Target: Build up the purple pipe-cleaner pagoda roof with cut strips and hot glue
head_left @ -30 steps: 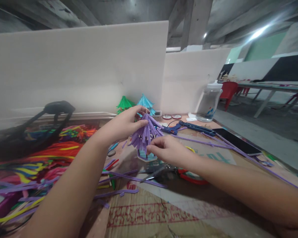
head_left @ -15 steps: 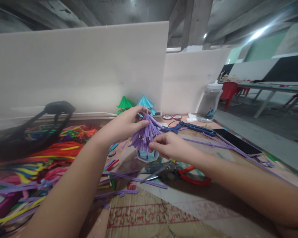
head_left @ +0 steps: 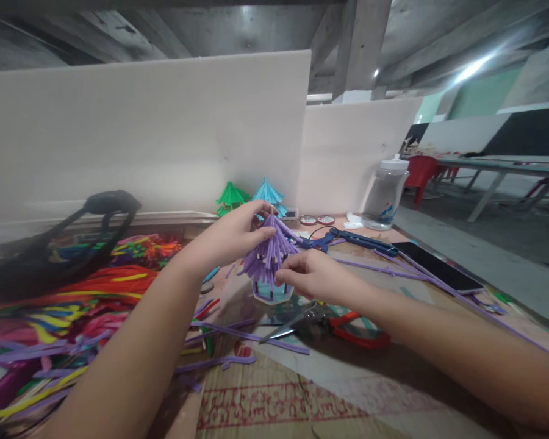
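Observation:
A small model pavilion [head_left: 271, 250] with tiered purple roofs of fuzzy pipe-cleaner strips stands upright on a pale blue base with a light rim. My left hand [head_left: 251, 227] closes on its top from the left, thumb in front and fingers partly hidden behind the peak. At the lower roof's right edge, my right hand [head_left: 304, 271] pinches the purple fringe between thumb and forefinger; the exact strip is too small to make out. Just below lie scissors [head_left: 348, 329] with red handles, blades pointing left.
Green [head_left: 231, 196] and light blue [head_left: 268, 196] model roofs stand behind. Colourful pipe cleaners [head_left: 119, 283] pile up at left, near a blurred black object [head_left: 105, 204]. On the right are a dark blue glue gun [head_left: 348, 239], a phone [head_left: 439, 266] and a clear bottle [head_left: 385, 194].
The camera view has tilted up slightly, so everything sits a little lower. Both hands keep nearly the same hold on the purple pavilion.

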`<action>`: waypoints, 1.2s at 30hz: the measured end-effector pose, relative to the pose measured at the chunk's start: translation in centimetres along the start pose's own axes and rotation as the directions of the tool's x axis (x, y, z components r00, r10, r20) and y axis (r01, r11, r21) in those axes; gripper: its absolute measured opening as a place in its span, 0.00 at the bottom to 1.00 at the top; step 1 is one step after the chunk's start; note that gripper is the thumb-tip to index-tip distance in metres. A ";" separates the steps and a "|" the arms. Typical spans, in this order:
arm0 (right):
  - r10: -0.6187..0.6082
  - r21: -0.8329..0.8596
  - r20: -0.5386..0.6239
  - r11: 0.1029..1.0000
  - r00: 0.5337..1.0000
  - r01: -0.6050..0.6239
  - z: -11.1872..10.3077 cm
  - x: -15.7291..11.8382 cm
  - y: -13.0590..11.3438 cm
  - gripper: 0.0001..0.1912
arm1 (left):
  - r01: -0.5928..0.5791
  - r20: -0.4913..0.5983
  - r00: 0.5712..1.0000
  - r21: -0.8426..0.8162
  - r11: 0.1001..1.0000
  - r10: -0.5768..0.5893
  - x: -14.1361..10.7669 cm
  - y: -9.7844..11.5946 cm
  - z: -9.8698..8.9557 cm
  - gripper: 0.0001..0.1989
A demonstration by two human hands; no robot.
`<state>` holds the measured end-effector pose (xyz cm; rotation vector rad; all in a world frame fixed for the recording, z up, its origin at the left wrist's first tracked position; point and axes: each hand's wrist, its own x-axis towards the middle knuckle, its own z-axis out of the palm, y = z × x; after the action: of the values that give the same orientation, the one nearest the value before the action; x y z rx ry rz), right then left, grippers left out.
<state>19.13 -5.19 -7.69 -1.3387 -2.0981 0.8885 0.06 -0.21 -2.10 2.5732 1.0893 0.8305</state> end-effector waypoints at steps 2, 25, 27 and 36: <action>-0.017 -0.037 -0.004 0.999 1.000 0.017 -0.1 0.0 0.0 0.12 | 0.003 0.001 1.000 0.005 1.000 -0.003 0.0 0.1 0.0 0.17; 0.012 0.141 0.054 0.990 0.998 -0.019 -0.6 0.2 -0.2 0.14 | 0.019 -0.011 1.000 -0.008 1.000 -0.019 0.0 0.8 0.2 0.17; 0.019 0.143 0.029 0.989 0.999 -0.023 -0.4 0.1 -0.3 0.13 | 0.012 -0.027 1.000 0.019 1.000 -0.011 0.1 0.8 0.4 0.18; -0.050 0.072 -0.060 0.996 0.997 0.054 0.3 0.3 0.1 0.13 | -0.016 -0.042 0.999 0.092 0.996 0.020 0.2 0.4 0.8 0.18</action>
<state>18.83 -5.02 -7.94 -1.2513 -2.0272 0.8864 0.86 -0.32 -2.48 2.6555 1.1436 0.8631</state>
